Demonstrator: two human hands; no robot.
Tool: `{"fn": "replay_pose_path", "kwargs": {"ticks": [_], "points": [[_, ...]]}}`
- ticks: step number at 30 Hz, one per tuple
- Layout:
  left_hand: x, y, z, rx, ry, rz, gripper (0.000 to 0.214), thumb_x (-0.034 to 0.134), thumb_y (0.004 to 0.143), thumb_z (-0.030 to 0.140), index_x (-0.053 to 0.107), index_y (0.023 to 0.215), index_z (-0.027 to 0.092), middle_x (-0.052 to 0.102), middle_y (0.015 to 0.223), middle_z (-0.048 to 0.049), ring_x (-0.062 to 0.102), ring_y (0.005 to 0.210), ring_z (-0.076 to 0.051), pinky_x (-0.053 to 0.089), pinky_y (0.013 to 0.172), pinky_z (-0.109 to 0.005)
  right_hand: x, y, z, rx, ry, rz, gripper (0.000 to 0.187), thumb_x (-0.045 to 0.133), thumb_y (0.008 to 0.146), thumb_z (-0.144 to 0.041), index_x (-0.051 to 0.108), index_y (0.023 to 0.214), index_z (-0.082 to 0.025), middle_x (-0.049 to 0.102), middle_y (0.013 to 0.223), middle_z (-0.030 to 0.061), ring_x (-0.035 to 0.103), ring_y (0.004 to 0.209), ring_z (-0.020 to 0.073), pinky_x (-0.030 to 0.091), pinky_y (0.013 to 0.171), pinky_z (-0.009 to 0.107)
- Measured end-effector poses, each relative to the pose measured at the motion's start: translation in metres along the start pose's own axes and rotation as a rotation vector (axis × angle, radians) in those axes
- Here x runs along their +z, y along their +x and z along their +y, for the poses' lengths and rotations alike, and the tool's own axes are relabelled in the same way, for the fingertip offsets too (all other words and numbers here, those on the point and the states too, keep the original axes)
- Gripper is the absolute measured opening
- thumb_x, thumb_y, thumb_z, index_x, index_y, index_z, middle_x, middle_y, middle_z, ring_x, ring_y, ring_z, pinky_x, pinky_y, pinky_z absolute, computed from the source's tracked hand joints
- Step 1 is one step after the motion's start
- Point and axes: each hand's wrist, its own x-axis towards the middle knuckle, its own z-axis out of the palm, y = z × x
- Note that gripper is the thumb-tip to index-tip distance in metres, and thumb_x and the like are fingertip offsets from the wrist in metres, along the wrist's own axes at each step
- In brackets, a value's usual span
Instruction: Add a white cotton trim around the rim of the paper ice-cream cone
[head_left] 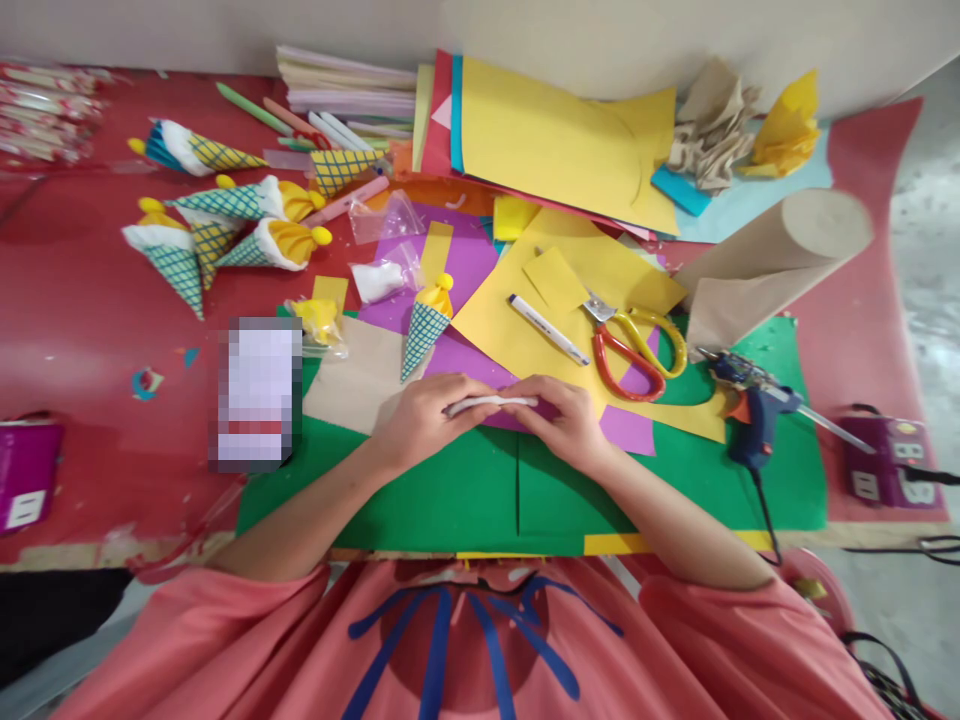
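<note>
My left hand point(437, 412) and my right hand point(561, 415) meet over the front of the green sheet. Between their thumbs and fingers they pinch a thin white roll point(480, 401), which looks like soft modelling clay. Just beyond my left hand lies a small paper cone point(425, 335) with a blue-green grid pattern, a yellow top and a yellow ball. A plastic bag with a white lump point(381, 281) is farther back. Past my right hand are a white marker point(548, 329) and scissors point(634, 350) with red and yellow handles, on yellow paper point(487, 310).
Several decorated cones point(169, 262) lie at the left, behind a blurred phone-like object point(259, 390). A blue glue gun point(754, 425) rests at the right, near a brown paper roll point(757, 250). Yellow card sheets point(555, 130) lean at the back. Green sheet point(442, 500) covers the front.
</note>
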Motion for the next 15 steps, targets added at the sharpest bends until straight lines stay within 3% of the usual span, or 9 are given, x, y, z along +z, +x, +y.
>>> {"fn": "replay_pose_path", "kwargs": {"ticks": [3, 7, 10, 15], "points": [[-0.0009, -0.0003, 0.0016, -0.009, -0.004, 0.001, 0.012, 0.065, 0.092, 0.029, 0.071, 0.093, 0.019, 0.074, 0.075, 0.0013, 0.063, 0.059, -0.007, 0.046, 0.058, -0.016, 0.0002, -0.0014, 0.0008, 0.017, -0.001, 0.009, 0.021, 0.059, 0.097, -0.038, 0.07, 0.1, -0.021, 0.077, 0.091, 0.0062, 0.074, 0.084, 0.0182, 0.06, 0.076, 0.028], [-0.0035, -0.0005, 0.0065, -0.138, -0.005, -0.01, 0.014, 0.065, 0.092, 0.031, 0.069, 0.092, 0.018, 0.075, 0.075, 0.0022, 0.063, 0.056, -0.006, 0.046, 0.055, -0.015, 0.0002, 0.0007, 0.0009, 0.058, 0.037, 0.049, 0.04, 0.068, 0.088, -0.05, 0.066, 0.114, -0.021, 0.077, 0.097, 0.0068, 0.075, 0.08, 0.0179, 0.061, 0.072, 0.028], [-0.0037, 0.0003, 0.0079, -0.169, 0.006, -0.025, 0.013, 0.067, 0.089, 0.031, 0.068, 0.093, 0.019, 0.075, 0.079, 0.0018, 0.066, 0.061, -0.007, 0.049, 0.059, -0.015, 0.0, 0.0029, 0.0, 0.049, 0.045, 0.056, 0.027, 0.066, 0.092, -0.044, 0.068, 0.104, -0.019, 0.077, 0.088, 0.0053, 0.073, 0.074, 0.0154, 0.059, 0.068, 0.025], [-0.0016, -0.0003, 0.004, -0.054, 0.01, -0.007, 0.014, 0.068, 0.089, 0.031, 0.069, 0.094, 0.018, 0.075, 0.077, 0.0016, 0.064, 0.059, -0.007, 0.048, 0.058, -0.015, -0.0002, 0.003, -0.0022, 0.007, 0.054, 0.023, 0.015, 0.063, 0.095, -0.033, 0.07, 0.095, -0.019, 0.076, 0.086, 0.0057, 0.073, 0.078, 0.0164, 0.058, 0.071, 0.026]]}}
